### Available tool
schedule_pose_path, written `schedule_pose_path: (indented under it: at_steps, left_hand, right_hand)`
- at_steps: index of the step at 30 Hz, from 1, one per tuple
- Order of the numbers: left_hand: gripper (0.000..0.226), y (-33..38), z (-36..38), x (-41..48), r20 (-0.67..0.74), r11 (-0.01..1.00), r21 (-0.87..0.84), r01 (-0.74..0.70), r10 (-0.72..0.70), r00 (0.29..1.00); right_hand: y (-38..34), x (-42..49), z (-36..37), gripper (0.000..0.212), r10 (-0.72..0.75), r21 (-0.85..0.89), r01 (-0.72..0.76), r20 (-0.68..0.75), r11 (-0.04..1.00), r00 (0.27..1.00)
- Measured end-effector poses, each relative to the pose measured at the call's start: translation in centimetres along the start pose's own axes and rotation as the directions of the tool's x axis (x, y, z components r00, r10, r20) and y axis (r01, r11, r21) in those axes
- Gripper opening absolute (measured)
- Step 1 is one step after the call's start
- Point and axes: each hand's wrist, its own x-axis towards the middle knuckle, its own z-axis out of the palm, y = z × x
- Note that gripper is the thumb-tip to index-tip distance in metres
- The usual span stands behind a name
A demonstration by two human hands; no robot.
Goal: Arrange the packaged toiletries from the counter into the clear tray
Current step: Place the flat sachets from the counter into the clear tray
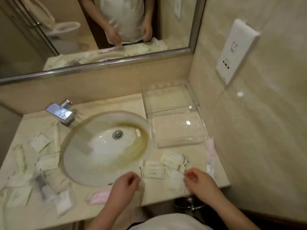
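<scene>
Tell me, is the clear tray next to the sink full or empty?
Empty. Only beige counter shows through the clear tray; the white packets lie outside it.

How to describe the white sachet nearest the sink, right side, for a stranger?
Find the round sink. Right of its front rim lies a flat white sachet. Unlike the cream packets beside it, its dark stripes are on its left edge.

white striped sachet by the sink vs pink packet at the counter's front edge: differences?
Colour: the white sachet has dark stripes at its left edge; the pink packet shows none.
Shape: the white sachet looks squarish, the pink packet long and narrow.
Place: the white sachet lies front-right of the sink, the pink packet left of the left hand.
Shared: both lie on the counter, outside the near clear tray.
</scene>
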Motion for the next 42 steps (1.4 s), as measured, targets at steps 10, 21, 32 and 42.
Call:
schedule_pose_path:
  at_steps: [10, 21, 32, 42]
  left_hand:
    - [0.08, 1.2, 4.1, 6.8, -0.035, 0.971, 0.096, 0.221, -0.219, 0.975]
    - [0.007, 1.8, 0.8, 6.5, -0.054, 0.923, -0.28, 0.265, -0.291, 0.955]
    - [0.008, 1.8, -4.4, 7.6, 0.075, 0.741, -0.634, 0.223, -0.229, 0.971]
    - [0.01, 5.2, -3.7, 11.7, 0.204, 0.717, -0.658, 0.229, -0.123, 0.971]
  right_hand:
    - [-0.7, 2.6, 3.6, 0.082, -0.103, -0.462, -0.006, -0.21, 0.887, 0.972]
    - [-1.3, 2.3, 2.5, 0.09, 0.01, -0.044, -0.024, -0.308, 0.999, 0.951]
    - [-2.4, 0.1, -2.8, 0.044, 0.32, 0.493, -0.163, -0.252, 0.855, 0.913]
    - [-7.7, 2.2, -3.8, 0.024, 0.303, 0.798, -0.053, -0.167, 0.601, 0.938]
